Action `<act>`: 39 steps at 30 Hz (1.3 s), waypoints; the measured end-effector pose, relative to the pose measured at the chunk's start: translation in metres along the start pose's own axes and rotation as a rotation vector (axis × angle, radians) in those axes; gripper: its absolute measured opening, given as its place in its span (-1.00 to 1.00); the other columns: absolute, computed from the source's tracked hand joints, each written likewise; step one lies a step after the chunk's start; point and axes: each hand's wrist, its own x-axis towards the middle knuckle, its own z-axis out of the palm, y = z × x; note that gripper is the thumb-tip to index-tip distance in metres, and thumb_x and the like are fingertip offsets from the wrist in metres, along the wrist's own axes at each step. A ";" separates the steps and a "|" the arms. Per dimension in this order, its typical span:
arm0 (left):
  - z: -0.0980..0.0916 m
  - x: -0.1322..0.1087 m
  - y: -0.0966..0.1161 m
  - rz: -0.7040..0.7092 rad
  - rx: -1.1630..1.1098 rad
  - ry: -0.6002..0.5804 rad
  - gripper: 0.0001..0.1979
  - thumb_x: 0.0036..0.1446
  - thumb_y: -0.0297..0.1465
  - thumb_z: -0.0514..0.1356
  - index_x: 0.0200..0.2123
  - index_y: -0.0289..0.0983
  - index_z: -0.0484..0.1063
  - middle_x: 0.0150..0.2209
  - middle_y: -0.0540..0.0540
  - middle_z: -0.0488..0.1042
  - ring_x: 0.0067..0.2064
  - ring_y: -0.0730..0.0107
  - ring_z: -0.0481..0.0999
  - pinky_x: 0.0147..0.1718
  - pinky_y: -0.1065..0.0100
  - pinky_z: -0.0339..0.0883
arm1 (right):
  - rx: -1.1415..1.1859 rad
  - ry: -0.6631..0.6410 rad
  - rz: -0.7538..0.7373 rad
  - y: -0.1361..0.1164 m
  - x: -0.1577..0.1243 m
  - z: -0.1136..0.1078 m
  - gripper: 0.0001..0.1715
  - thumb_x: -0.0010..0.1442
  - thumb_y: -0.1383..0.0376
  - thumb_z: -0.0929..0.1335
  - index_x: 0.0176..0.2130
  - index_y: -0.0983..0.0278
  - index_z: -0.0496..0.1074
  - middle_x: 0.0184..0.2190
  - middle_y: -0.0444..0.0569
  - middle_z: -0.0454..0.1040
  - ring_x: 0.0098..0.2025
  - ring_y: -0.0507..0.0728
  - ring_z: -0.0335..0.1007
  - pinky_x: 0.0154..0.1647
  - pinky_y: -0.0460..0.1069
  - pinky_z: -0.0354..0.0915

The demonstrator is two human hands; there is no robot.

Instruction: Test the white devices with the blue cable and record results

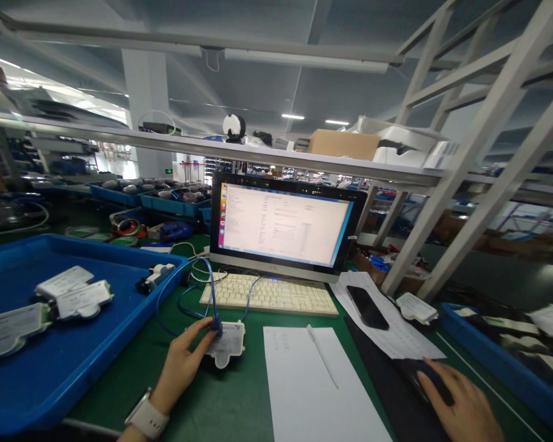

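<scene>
My left hand, with a white watch on the wrist, pinches a blue cable plug where it meets a small white device lying on the green mat. The blue cable loops up toward the monitor. My right hand lies curved over a dark computer mouse on a black pad at the lower right. A white sheet with a pen on it lies between my hands. A cream keyboard sits in front of the monitor.
A blue tray at the left holds several white devices. Another blue tray at the right holds more. A black phone rests on papers next to a loose white device. White frame struts slant up at the right.
</scene>
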 end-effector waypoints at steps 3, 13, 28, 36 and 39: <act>0.003 -0.002 -0.004 0.033 -0.001 0.019 -0.67 -0.01 -0.16 0.16 -0.24 -0.22 0.48 -0.25 -0.07 0.54 -0.21 0.25 0.53 -0.18 0.29 0.43 | -0.032 -0.007 -0.045 0.015 -0.010 0.013 -0.57 0.04 0.04 0.25 -0.16 0.16 0.45 -0.15 0.08 0.40 -0.04 0.35 0.27 -0.05 0.23 0.20; 0.005 -0.005 -0.016 0.170 0.022 0.070 -0.71 0.01 -0.20 0.18 -0.21 -0.19 0.48 -0.23 -0.04 0.54 -0.22 0.28 0.54 -0.21 0.35 0.43 | -0.046 -0.103 -0.065 0.016 -0.013 0.025 -0.49 0.04 0.03 0.24 -0.02 0.07 0.39 0.06 -0.02 0.31 0.02 0.30 0.27 -0.06 0.17 0.30; 0.007 -0.007 -0.020 0.197 0.035 0.077 -0.73 0.03 -0.21 0.17 -0.21 -0.17 0.47 -0.21 -0.02 0.54 -0.21 0.31 0.54 -0.21 0.39 0.42 | 0.009 -0.198 -0.063 0.024 -0.013 0.030 -0.52 0.08 0.02 0.22 -0.05 0.06 0.42 0.04 -0.04 0.34 0.01 0.25 0.31 -0.07 0.12 0.34; 0.007 -0.006 -0.018 0.219 0.015 0.097 -0.74 0.03 -0.21 0.17 -0.21 -0.16 0.47 -0.22 -0.02 0.54 -0.21 0.32 0.54 -0.21 0.43 0.41 | 0.003 -0.208 -0.071 0.024 -0.013 0.030 -0.50 0.09 0.00 0.20 -0.04 0.10 0.41 0.05 -0.01 0.33 0.02 0.25 0.30 -0.05 0.12 0.31; 0.007 -0.007 -0.021 0.222 0.012 0.094 -0.74 0.03 -0.21 0.17 -0.21 -0.14 0.47 -0.21 -0.02 0.53 -0.20 0.31 0.53 -0.20 0.41 0.40 | 0.007 -0.211 -0.066 0.025 -0.013 0.030 -0.51 0.10 0.02 0.20 -0.03 0.09 0.41 0.05 -0.02 0.33 0.01 0.24 0.31 -0.07 0.10 0.33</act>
